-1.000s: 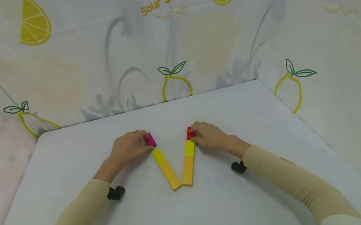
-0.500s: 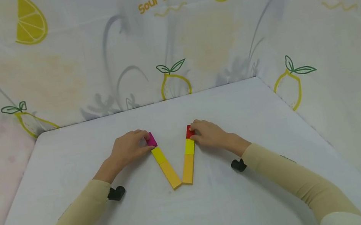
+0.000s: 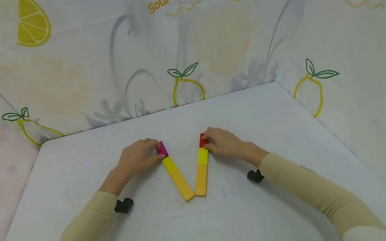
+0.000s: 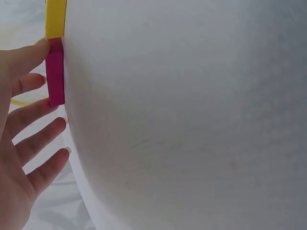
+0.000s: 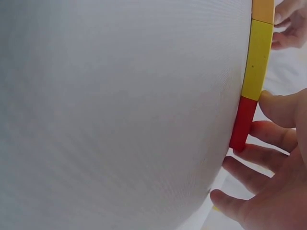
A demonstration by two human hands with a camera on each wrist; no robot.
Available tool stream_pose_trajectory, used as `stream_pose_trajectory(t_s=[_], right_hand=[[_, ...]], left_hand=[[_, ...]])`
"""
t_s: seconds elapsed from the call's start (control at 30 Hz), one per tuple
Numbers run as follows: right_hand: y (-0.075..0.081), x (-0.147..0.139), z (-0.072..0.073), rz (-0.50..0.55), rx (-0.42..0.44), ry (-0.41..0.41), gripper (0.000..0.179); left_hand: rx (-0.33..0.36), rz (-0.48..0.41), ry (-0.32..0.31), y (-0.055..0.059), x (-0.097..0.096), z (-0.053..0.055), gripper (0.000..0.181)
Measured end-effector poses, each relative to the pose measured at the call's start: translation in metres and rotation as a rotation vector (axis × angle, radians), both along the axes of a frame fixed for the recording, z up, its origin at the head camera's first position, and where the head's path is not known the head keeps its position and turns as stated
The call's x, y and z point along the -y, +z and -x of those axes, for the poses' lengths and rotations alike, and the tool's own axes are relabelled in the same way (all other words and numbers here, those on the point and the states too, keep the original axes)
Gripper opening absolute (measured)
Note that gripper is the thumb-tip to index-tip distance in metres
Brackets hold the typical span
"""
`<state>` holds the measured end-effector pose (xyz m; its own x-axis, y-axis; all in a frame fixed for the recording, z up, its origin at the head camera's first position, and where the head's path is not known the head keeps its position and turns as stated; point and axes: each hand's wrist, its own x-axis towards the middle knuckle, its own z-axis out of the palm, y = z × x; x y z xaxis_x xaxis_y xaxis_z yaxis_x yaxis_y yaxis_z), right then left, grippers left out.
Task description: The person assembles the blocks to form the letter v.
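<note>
Two rows of blocks form a V on the white table. My left hand [image 3: 140, 156] pinches a magenta block [image 3: 161, 149] at the far end of the left row, thumb at the near end and a finger at the far end. That block meets a yellow block [image 3: 170, 165], followed by a longer orange block [image 3: 183, 186]. On the other side my right hand [image 3: 223, 143] grips a red block [image 5: 243, 123] between thumb and fingers. It abuts a yellow block [image 5: 257, 60], with another long orange block [image 3: 201, 180] below. The orange blocks' near corners come together at the V's point.
The white table [image 3: 208, 229] extends around the blocks. Behind it hangs a fabric backdrop [image 3: 96, 68] printed with lemons and lettering. A black wrist fitting [image 3: 124, 206] sits under the left sleeve, and a similar fitting [image 3: 255, 176] is under the right one.
My left hand has shifted the magenta block slightly right and toward the yellow one, closing the small gap between them. The right hand stays on the red block. The head view has tilted slightly.
</note>
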<state>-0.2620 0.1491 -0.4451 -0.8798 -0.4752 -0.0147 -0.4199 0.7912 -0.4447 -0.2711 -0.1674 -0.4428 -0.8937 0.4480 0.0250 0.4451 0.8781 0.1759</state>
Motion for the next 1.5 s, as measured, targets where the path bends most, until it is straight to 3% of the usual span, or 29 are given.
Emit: stream_pose_trajectory(t_s=[0.53, 0.93, 1.5], right_hand=[[0.0, 0.002, 0.0, -0.009, 0.001, -0.009, 0.031], [-0.002, 0.001, 0.0, -0.007, 0.002, -0.017, 0.031], [-0.001, 0.002, 0.0, -0.003, -0.009, -0.004, 0.033]], left_hand=[[-0.038, -0.062, -0.014, 0.0, 0.0, -0.009, 0.026], [-0.019, -0.097, 0.015, 0.001, -0.003, -0.016, 0.025], [-0.009, -0.109, 0.012, -0.002, -0.002, -0.016, 0.024]])
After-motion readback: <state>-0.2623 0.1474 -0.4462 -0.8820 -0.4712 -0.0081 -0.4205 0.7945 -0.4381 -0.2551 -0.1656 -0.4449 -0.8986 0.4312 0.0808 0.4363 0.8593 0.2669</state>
